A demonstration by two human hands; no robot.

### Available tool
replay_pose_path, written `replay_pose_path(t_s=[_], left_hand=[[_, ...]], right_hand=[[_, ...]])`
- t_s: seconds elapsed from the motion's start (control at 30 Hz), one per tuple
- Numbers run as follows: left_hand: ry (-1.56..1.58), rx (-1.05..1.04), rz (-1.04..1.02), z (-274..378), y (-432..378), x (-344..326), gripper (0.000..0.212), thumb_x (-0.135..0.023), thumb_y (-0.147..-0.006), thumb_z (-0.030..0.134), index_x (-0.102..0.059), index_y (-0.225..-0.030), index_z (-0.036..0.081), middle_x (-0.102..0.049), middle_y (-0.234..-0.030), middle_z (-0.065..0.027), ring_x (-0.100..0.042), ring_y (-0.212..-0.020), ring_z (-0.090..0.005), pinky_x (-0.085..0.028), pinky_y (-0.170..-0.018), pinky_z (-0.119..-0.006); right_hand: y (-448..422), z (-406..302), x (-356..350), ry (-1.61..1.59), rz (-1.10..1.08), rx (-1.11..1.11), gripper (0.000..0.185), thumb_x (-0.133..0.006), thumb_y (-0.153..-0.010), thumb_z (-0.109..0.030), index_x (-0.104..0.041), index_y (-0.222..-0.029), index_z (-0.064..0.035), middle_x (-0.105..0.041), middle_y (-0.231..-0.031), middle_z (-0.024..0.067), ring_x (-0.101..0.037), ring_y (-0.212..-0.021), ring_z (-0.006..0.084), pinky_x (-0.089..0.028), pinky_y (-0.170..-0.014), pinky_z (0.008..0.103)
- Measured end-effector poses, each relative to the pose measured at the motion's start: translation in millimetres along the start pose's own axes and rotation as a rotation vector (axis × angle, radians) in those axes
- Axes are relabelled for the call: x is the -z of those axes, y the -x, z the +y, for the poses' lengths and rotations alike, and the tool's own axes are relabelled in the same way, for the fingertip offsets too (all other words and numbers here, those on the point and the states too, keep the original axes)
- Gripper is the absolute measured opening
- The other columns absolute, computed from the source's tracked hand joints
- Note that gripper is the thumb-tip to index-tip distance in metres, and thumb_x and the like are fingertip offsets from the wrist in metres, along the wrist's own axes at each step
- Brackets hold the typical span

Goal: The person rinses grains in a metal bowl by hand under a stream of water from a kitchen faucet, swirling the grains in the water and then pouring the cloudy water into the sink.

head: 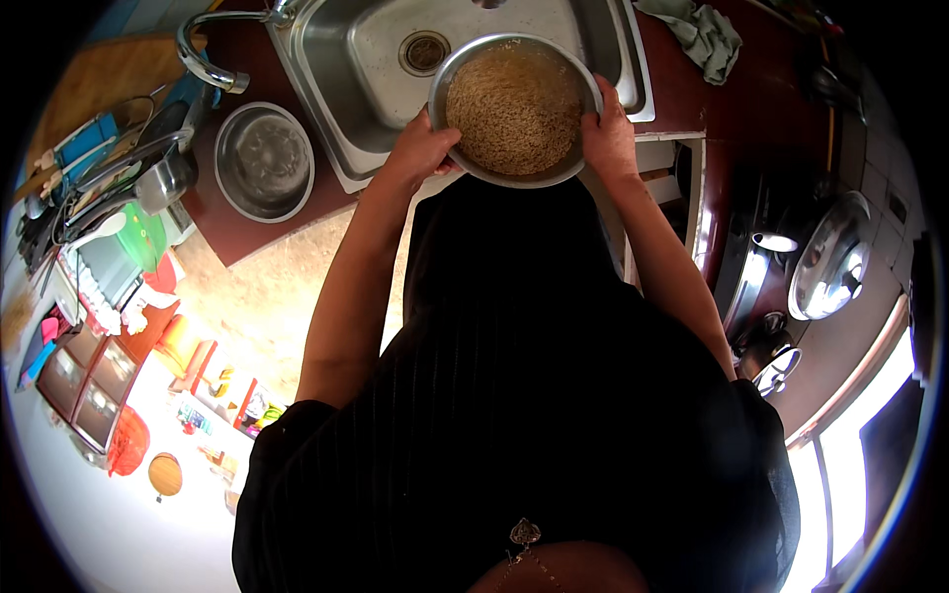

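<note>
Between my hands is a round metal bowl [480, 172] with small tan grains [519, 118] in it, seemingly wet. My left hand [422, 148] grips the bowl's left side, thumb over the rim. The right side is gripped by my right hand [609, 137], with the fingers behind the wall partly hidden. The bowl is above the near edge of a stainless steel sink [363, 44], whose drain [425, 53] shows just left of the bowl. A second metal bowl [265, 163] rests on the dark red counter to the left; it holds no grains that I can see.
A chrome faucet [204, 67] curves over the counter left of the sink. A grey-green cloth [700, 37] lies to the sink's right. Pans and utensils crowd the far left, including a small metal pot [164, 181]. At the right are a stove and a shiny pot lid [830, 256].
</note>
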State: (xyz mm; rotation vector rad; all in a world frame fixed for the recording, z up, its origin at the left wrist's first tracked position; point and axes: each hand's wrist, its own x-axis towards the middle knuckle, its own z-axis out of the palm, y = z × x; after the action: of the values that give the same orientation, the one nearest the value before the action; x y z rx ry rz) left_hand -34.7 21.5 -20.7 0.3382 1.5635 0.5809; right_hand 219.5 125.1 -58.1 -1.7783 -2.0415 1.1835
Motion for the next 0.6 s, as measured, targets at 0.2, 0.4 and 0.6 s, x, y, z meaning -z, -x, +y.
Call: replay_pose_path(t_s=[0.2,0.4,0.6], left_hand=[[0.102,0.021,-0.082,-9,2,-3,0.047,-0.053,-0.084,0.009,-0.042,-0.129,0.004,-0.058,-0.073,-0.0069,-0.055,-0.053,-0.0119,-0.043,-0.046,-0.024],[0.054,-0.118,-0.03,-19,4,-9,0.045,-0.053,-0.085,0.01,-0.044,-0.129,0.005,-0.061,-0.085,-0.0072,-0.059,-0.062,-0.0134,-0.047,-0.052,-0.025],[0.049,-0.147,-0.023,-38,-1,-8,0.045,-0.053,-0.084,0.011,-0.045,-0.128,0.005,-0.062,-0.091,-0.008,-0.06,-0.067,-0.015,-0.05,-0.055,-0.027]], right_hand=[[6,-2,1,-0.013,0.047,0.051,0.056,-0.048,-0.084,-0.007,-0.038,-0.139,-0.0098,-0.056,-0.113,0.0275,-0.057,-0.101,0.0454,-0.048,-0.089,0.0495],[18,-11,7,0.263,0.274,0.363,0.054,-0.05,-0.083,-0.004,-0.041,-0.136,-0.0038,-0.054,-0.121,0.0225,-0.05,-0.115,0.0403,-0.043,-0.097,0.0462],[23,-39,-7,0.331,0.135,0.464,0.056,-0.054,-0.081,-0.007,-0.041,-0.135,0.0015,-0.052,-0.127,0.0208,-0.048,-0.117,0.0388,-0.039,-0.104,0.0437]])
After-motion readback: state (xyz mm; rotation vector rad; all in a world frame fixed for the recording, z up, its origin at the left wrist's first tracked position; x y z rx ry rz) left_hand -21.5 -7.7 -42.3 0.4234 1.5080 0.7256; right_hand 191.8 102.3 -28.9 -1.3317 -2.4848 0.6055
